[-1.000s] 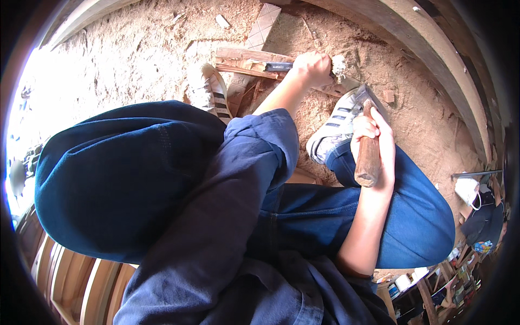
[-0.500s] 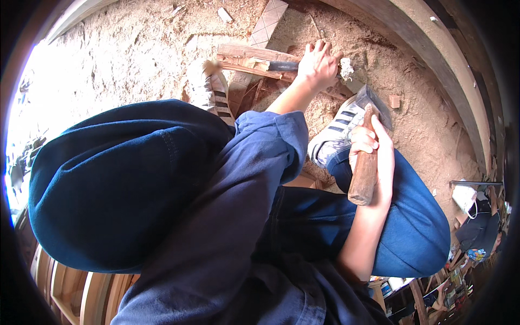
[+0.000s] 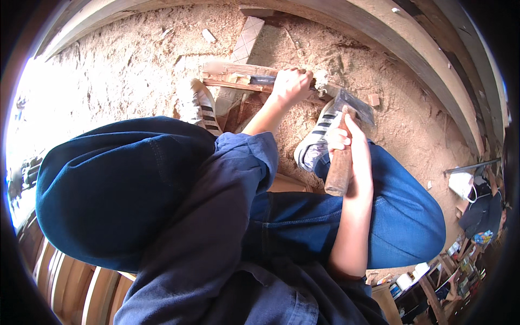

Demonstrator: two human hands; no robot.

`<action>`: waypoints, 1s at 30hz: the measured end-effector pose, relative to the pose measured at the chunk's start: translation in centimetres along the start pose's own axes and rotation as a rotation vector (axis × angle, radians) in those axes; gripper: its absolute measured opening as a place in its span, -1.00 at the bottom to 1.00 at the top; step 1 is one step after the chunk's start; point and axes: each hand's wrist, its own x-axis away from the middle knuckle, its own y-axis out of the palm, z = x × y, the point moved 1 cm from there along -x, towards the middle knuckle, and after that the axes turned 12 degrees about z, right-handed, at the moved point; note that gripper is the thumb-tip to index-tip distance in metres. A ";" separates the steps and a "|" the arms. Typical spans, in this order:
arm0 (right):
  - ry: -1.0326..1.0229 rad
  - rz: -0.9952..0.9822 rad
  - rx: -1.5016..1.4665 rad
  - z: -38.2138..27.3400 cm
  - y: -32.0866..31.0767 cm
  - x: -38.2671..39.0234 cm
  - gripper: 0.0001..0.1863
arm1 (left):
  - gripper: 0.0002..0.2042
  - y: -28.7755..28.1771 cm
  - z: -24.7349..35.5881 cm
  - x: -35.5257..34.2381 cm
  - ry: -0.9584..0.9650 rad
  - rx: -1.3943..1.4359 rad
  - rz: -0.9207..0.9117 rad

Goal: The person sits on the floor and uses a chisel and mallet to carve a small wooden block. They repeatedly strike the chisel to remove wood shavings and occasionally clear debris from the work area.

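Note:
My left hand is closed around a dark chisel, which lies across a rough wooden piece on the sawdust floor. My right hand grips the wooden handle of a hammer. Its metal head hangs just right of my left hand, above my right shoe. My left shoe stands beside the wooden piece. My blue-trousered knees fill the lower part of the view.
Sawdust and wood chips cover the ground. A pale gridded slab lies beyond the workpiece. Curved wooden beams run along the top and right. Wooden slats sit at lower left, cluttered items at far right.
Both hands have drifted slightly left and down in the picture. The hammer handle has tilted more upright over my right knee. The grips are unchanged.

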 end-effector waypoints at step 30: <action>-0.425 -0.024 -0.176 -6.9 -1.9 -3.2 -0.78 | -0.78 -1.0 0.0 -0.4 -0.025 -0.041 -0.131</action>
